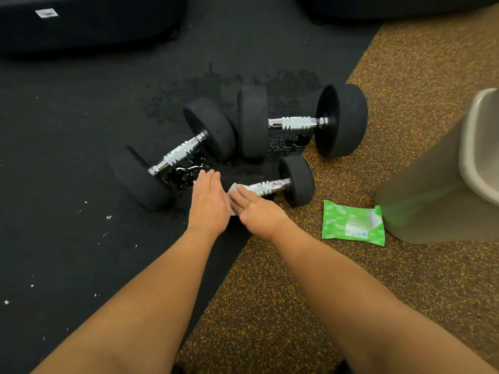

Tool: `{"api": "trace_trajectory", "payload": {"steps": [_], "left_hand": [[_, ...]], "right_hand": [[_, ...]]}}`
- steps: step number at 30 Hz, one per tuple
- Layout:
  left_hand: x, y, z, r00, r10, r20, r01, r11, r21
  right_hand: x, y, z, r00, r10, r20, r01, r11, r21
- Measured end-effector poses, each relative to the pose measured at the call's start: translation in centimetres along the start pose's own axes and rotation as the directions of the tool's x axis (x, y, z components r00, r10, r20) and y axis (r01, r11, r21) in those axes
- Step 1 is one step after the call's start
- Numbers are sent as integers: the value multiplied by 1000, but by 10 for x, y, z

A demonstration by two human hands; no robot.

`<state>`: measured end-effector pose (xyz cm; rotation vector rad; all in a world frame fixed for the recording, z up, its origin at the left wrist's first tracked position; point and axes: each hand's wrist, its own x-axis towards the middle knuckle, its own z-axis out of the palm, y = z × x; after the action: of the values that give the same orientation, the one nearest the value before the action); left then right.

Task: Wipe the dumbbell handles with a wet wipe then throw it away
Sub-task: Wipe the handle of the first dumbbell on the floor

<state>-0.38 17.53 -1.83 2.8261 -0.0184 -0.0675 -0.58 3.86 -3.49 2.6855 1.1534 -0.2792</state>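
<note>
Mostly hidden, the wet wipe (233, 188) shows only as a white sliver between the left hand (209, 202) and the right hand (256, 209), at the near end of the small dumbbell (296, 180) handle. Each grip is wide, fingers straight; the right seems to press the wipe. That dumbbell's near head is covered. Left dumbbell (178, 153) and far dumbbell (294, 122) crowd just beyond. On the right, wipe pack (353, 223) lies beside a tan bin (432, 190), cut off by the frame.

We can read no text here. The green wipe pack (353, 222), on the brown speckled floor (270, 292) toward its right edge, bears a white label whose print is blurred. The white sticker (46, 13) on the black equipment (108, 22) at the top left is too small for us to make out.
</note>
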Motion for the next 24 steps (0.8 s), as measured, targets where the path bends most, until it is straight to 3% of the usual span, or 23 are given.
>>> {"api": "trace_trajectory", "payload": {"steps": [6,12,16,20,24], "left_hand": [[2,0,-1,1000,-2,-24,2,1000,8],[3,3,-2,1000,5,-21,-5,1000,24],[4,5,-6,1000,-8,-29,8,1000,6],[3,7,-6,999,-17,-28,16,1000,-3],[4,7,-5,999,-18,-33,17,1000,-4]], "right_hand": [[-9,7,-8,999,-14,34,13,999,45],[-9,4,-15,998,37,-50,-25,977,211],[-6,7,-13,981,168,-100,-89,837,540],[-12,15,-19,949,296,-113,-145,724,675],[-12,24,-25,817,568,-99,-204,447,871]]}}
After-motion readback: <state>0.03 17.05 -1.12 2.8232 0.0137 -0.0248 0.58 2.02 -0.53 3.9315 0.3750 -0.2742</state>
